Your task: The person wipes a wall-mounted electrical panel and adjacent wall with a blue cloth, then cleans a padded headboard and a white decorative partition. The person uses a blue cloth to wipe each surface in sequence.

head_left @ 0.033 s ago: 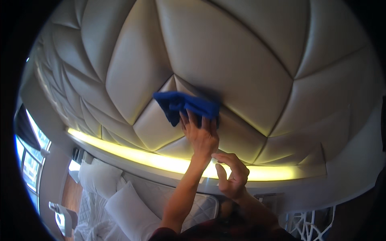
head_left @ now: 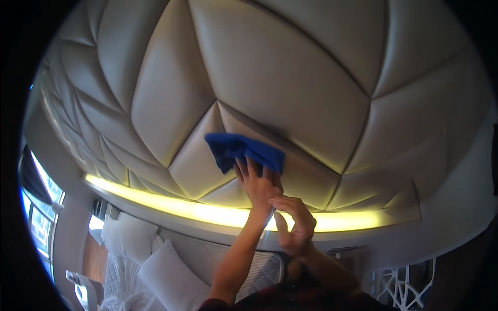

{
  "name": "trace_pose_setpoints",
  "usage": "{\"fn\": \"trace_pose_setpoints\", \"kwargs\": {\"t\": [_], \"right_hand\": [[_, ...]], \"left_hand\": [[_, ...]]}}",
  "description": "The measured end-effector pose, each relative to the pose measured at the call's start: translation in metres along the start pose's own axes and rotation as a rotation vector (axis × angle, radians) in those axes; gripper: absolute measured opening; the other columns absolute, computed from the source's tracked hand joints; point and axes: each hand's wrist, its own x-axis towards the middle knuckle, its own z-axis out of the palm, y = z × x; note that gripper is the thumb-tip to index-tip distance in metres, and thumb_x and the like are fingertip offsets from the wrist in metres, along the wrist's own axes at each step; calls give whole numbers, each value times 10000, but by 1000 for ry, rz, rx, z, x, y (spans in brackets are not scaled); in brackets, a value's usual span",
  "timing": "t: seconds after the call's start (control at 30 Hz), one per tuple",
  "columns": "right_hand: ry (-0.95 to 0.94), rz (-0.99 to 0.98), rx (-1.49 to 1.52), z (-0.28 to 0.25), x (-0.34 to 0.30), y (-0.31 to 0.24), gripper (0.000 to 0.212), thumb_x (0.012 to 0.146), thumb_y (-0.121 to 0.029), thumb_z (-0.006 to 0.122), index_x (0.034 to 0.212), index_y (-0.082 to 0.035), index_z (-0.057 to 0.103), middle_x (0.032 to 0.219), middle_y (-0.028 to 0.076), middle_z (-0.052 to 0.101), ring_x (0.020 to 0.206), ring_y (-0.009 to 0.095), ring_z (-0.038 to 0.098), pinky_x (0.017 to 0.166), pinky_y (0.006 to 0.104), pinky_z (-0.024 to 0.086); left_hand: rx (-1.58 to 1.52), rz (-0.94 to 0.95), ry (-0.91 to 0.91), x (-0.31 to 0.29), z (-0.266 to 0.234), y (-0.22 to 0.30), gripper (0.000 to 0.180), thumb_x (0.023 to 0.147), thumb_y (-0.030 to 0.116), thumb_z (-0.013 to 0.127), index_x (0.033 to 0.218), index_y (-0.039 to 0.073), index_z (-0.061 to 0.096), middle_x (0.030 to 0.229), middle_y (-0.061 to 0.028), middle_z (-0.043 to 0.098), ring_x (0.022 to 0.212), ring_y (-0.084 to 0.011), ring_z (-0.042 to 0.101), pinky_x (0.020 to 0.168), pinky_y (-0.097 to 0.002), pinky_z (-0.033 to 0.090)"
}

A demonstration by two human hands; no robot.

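Blue cloth (head_left: 246, 147) lay against the padded wall (head_left: 290, 67)

The left hand (head_left: 260, 189) held the cloth to the wall, its fingers stretched toward the far side and slightly spread (their tips were hidden by the folds, so how tightly they gripped could not be told). The cloth sat bunched just beyond that hand, across the seams between several panels. The right hand (head_left: 296, 224) stood nearer, beside the left wrist, with its thumb and forefinger held apart and the other fingers curled; whether its fingertips touched the wrist could not be told.

A glowing yellow strip (head_left: 197, 211) ran along the near edge of the wall, passing behind both arms. Two pale pillows (head_left: 168, 277) lay to the near left, well apart from the hands. Beyond them, at the far left, was a bright window (head_left: 41, 223).
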Motion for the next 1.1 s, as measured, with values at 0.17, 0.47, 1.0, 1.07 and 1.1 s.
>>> {"fn": "trace_pose_setpoints", "kwargs": {"t": [0.17, 0.47, 1.0, 1.07, 1.1], "right_hand": [[-116, -114, -242, 24, 3, 13, 321, 807, 39, 673, 1124, -11, 685, 1354, 197, 602, 1289, 423, 538, 1093, 509, 434], [-97, -244, -460, 56, 50, 32, 677, 817, -84, 726, 1467, -63, 536, 1538, 249, 437, 1340, 466, 469, 1060, 577, 419], [55, 323, -752, -48, -75, 89, 732, 958, -334, 622, 1547, -2, 342, 1507, 417, 298, 1335, 596, 404, 1080, 597, 396], [90, 364, -705, -47, -90, 97, 714, 942, -328, 655, 1526, -22, 380, 1470, 392, 341, 1290, 578, 444, 1057, 582, 413], [97, 371, -716, -47, -94, 98, 698, 933, -322, 673, 1507, -27, 408, 1446, 380, 364, 1265, 566, 463, 1040, 575, 424]], "left_hand": [[-15, 24, -71, -78, 13, -3, 427, 976, 340, 577, 1358, 157, 633, 1550, -174, 429, 1416, -467, 399, 1101, -674, 329], [-23, -48, 55, 18, -18, 15, 440, 966, 334, 587, 1376, 179, 625, 1520, -181, 462, 1394, -432, 428, 1088, -651, 341], [-264, 210, -492, -145, 47, 79, 444, 928, 301, 603, 1356, 184, 618, 1484, -116, 504, 1384, -377, 431, 1059, -608, 371], [-404, 235, -613, -170, 54, 67, 410, 896, 309, 607, 1276, 164, 660, 1419, -102, 551, 1342, -372, 472, 1068, -616, 374], [-480, 248, -668, -179, 57, 63, 396, 880, 312, 610, 1236, 155, 680, 1386, -95, 574, 1322, -370, 493, 1072, -620, 375]]}}
